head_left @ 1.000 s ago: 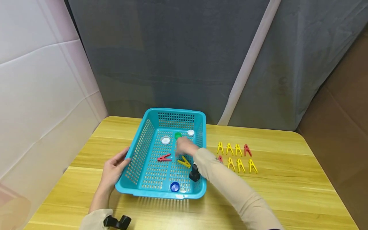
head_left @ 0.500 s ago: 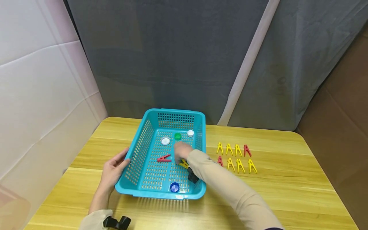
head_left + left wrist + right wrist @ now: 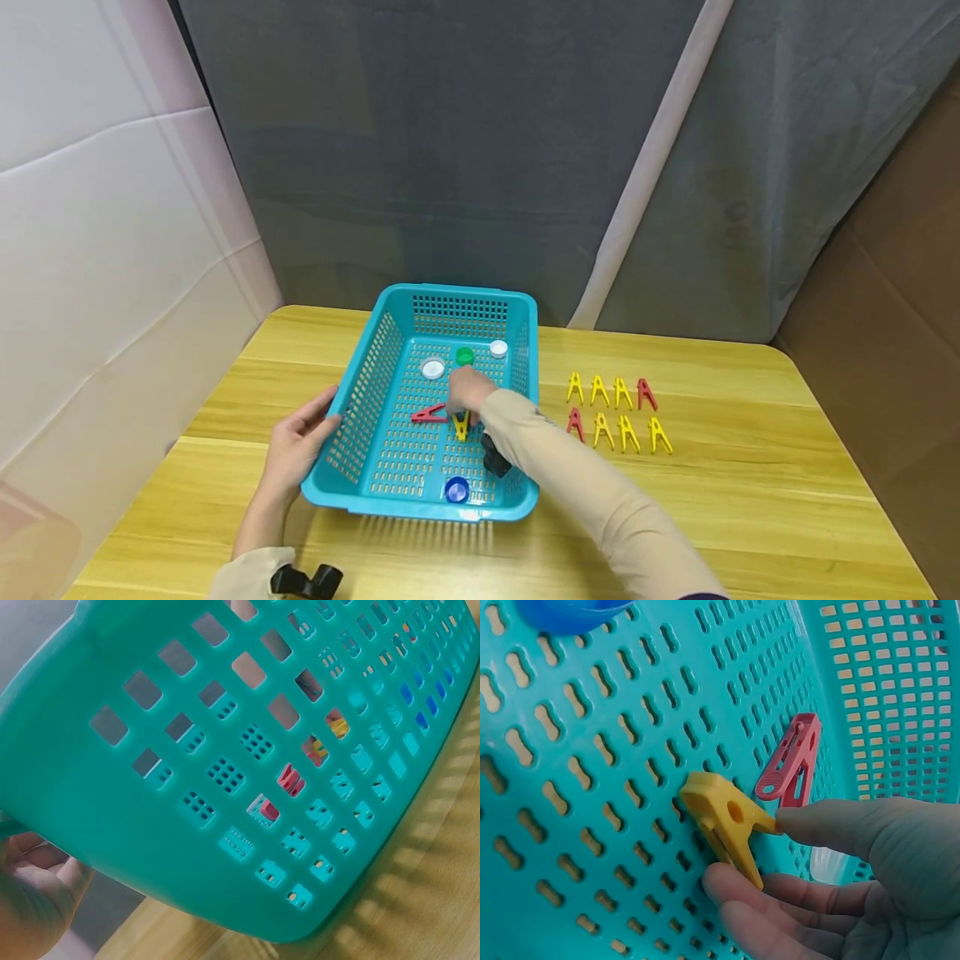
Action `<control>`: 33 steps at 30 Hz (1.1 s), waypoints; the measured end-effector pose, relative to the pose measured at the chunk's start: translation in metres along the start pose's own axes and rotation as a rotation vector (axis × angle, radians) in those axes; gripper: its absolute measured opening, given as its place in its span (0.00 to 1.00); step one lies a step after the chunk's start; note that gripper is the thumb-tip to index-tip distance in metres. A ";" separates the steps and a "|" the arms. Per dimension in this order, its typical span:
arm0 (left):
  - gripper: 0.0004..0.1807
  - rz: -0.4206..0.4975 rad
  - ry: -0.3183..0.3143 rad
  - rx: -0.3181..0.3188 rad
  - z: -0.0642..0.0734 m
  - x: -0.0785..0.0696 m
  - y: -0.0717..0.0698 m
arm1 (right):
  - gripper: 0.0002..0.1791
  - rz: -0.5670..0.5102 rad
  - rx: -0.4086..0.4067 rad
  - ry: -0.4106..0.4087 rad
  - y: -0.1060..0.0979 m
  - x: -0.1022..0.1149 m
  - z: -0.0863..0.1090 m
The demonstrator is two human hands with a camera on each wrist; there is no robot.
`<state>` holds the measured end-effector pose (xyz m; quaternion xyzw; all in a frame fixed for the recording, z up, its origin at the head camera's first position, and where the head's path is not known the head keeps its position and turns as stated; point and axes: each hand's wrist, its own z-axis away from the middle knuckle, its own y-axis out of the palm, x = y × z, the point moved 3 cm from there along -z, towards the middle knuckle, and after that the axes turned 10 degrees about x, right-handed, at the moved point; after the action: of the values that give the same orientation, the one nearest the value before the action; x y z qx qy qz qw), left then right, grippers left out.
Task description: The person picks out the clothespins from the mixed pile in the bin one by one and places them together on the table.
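Note:
A teal plastic basket (image 3: pixel 405 504) with slotted walls stands on the table, held at its left rim by my left hand (image 3: pixel 294 443). Inside it, my right hand (image 3: pixel 840 862) pinches a yellow clothespin (image 3: pixel 724 814) by its handle ends, between thumb and fingers. The clothespin's jaw end is close to the basket floor; whether it touches cannot be made out. Just left of it in the head view lies a red clothespin (image 3: pixel 427 413). In the left wrist view, the basket's side wall covers most of the inside, and part of my left hand (image 3: pixel 34 896) shows at the rim.
Also in the basket are a blue cap (image 3: pixel 457 490), a green cap (image 3: pixel 464 357), a white cap (image 3: pixel 498 349) and a clear-rimmed white lid (image 3: pixel 432 367). Right of the basket, yellow clothespins (image 3: pixel 598 390) and red clothespins (image 3: pixel 647 395) lie in two rows on the wooden table (image 3: pixel 750 467).
My right hand has come down onto the yellow clothespin and shifted it left, turning it so its jaw end points toward the front. My left hand stays on the rim.

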<state>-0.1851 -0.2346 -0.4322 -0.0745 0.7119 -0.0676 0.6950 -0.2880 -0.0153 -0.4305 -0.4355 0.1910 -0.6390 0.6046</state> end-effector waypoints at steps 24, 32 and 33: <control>0.24 -0.023 0.005 -0.005 0.000 -0.002 0.001 | 0.18 0.203 0.132 -0.236 -0.008 0.003 0.010; 0.24 0.014 0.019 0.008 0.001 -0.003 0.001 | 0.13 0.284 0.098 -0.193 -0.002 0.004 0.009; 0.24 0.016 0.020 0.010 0.001 -0.003 0.001 | 0.13 0.294 0.095 -0.175 -0.001 0.004 0.008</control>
<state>-0.1840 -0.2329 -0.4294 -0.0644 0.7190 -0.0663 0.6889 -0.2819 -0.0166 -0.4235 -0.4277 0.1689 -0.5116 0.7258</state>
